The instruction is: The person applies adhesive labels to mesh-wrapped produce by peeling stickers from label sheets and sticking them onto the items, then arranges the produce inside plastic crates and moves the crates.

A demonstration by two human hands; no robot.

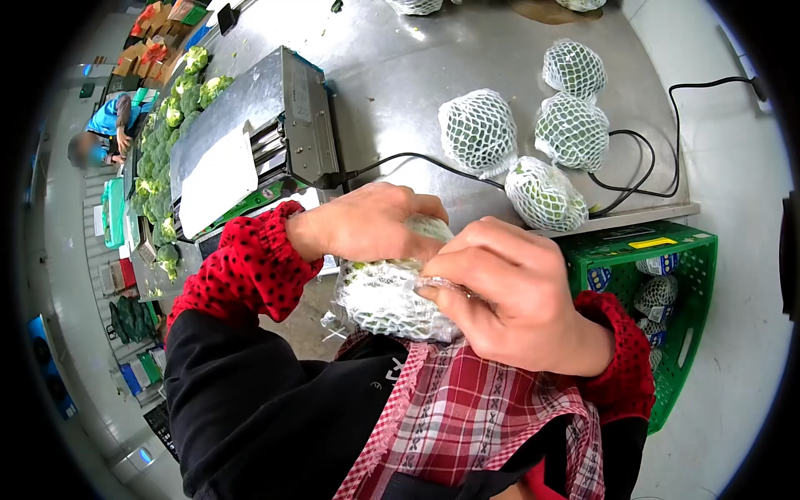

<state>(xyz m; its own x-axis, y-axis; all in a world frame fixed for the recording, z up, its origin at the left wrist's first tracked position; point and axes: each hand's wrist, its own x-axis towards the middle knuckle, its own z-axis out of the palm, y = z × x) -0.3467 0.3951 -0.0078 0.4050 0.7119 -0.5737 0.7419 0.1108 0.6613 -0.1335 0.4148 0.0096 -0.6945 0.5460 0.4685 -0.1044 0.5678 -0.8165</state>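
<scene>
Close to my body, both hands are on a bundle in white foam netting and clear plastic film [387,300]; a little pale green shows through. My left hand [371,221] curls over its far side from the left. My right hand [508,300] is closed at its right side, thumb and fingers pinching the clear film. Parts of the fingertips are hidden. Just beyond my right hand lies a green head in white foam netting [546,194]. Similar netted heads [477,132] rest on the metal table [392,92] farther off.
A wrapping machine or scale with a metal top [250,117] stands at left, beside piled broccoli [154,158]. A black cable [667,187] crosses the table. Below the right edge is a green crate [696,308] with netted, labelled produce. Another person in blue [108,117] is at far left.
</scene>
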